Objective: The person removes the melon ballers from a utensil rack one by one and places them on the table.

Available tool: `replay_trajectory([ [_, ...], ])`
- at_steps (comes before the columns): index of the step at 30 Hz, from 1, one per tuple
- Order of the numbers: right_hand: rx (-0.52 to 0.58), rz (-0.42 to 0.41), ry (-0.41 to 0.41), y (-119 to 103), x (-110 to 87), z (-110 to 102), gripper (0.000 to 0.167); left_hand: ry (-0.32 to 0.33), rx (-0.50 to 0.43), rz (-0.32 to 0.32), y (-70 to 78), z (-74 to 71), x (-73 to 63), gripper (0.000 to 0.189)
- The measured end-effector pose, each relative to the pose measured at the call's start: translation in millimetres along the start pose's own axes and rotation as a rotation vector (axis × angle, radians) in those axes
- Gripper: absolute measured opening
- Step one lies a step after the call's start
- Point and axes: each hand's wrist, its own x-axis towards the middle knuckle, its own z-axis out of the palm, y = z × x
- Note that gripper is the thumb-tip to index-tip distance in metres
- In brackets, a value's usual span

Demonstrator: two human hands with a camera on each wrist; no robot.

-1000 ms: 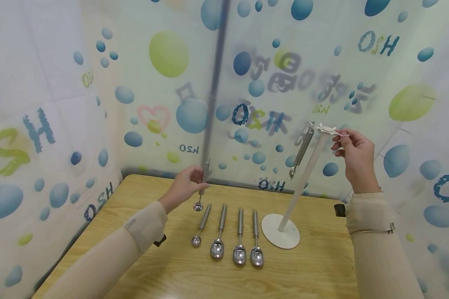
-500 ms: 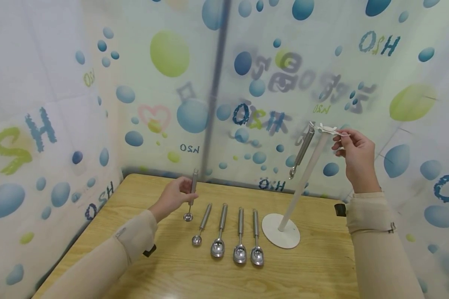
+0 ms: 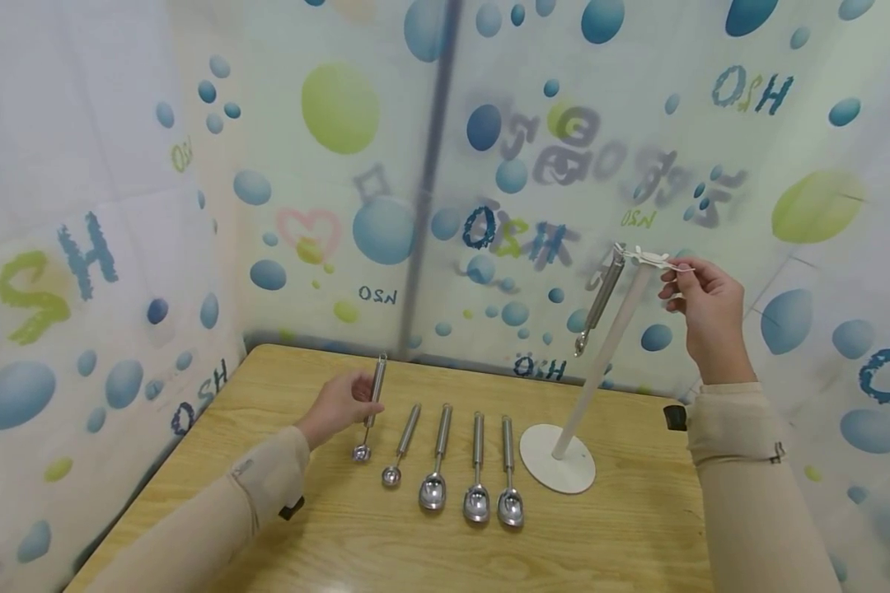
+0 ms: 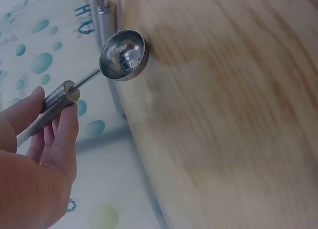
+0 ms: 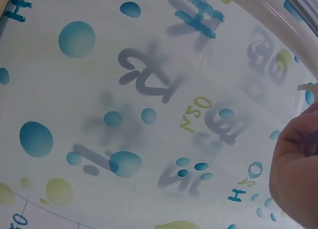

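while in left hand [image 3: 337, 406], scoop [image 3: 377, 384] aslant

Long beige sleeves [image 3: 752, 511], creased cuffs [image 3: 725, 418], small dark fastening [image 3: 776, 452] on the right, black block [image 3: 675, 417] at each wrist

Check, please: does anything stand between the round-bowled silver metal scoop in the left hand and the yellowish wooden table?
Nothing visible stands between the held scoop in the left hand and the wooden table. The nearest lying silver scoop is beside it, to the right, not underneath. Whether held scoop and table touch, I cannot tell.
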Motion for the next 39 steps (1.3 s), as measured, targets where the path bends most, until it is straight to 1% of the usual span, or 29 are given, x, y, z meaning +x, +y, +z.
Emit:
replay_trajectory([
  [5, -0.004, 0.008, 0.007, -1.4, 0.1, 0.2, 0.02, 0.004, -0.019, -0.045, -8.1, 5.6, 0.2, 0.034],
  [11, 0.006, -0.004, 0.006, -1.0, -0.1, 1.5, 0.018, -0.004, -0.017, -0.084, -10.7, 10.3, 1.6, 0.032],
  [17, 0.012, -0.02, 0.0, -0.7, -0.1, 2.8, 0.017, -0.01, 0.031, -0.123, -12.6, 12.2, 4.6, 0.025],
  [20, 0.012, -0.019, 0.001, -0.8, 0.0, 2.9, 0.017, -0.024, 0.055, -0.145, -12.5, 12.9, 6.6, 0.023],
  [24, 0.009, -0.015, 0.005, -1.4, -0.1, 2.9, 0.017, -0.049, 0.073, -0.176, -11.3, 14.2, 8.6, 0.024],
  [28, 0.003, -0.012, 0.004, -2.3, -1.2, 3.3, 0.017, -0.062, 0.095, -0.213, -12.7, 15.6, 11.1, 0.025],
  [35, 0.01, -0.017, 0.003, -3.9, -2.2, 4.7, 0.017, -0.078, 0.169, -0.234, -19.1, 18.4, 12.6, 0.023],
  [39, -0.001, -0.015, 0.007, -4.0, -1.7, 3.5, 0.016, -0.071, 0.214, -0.235, -18.3, 21.4, 12.4, 0.016],
])
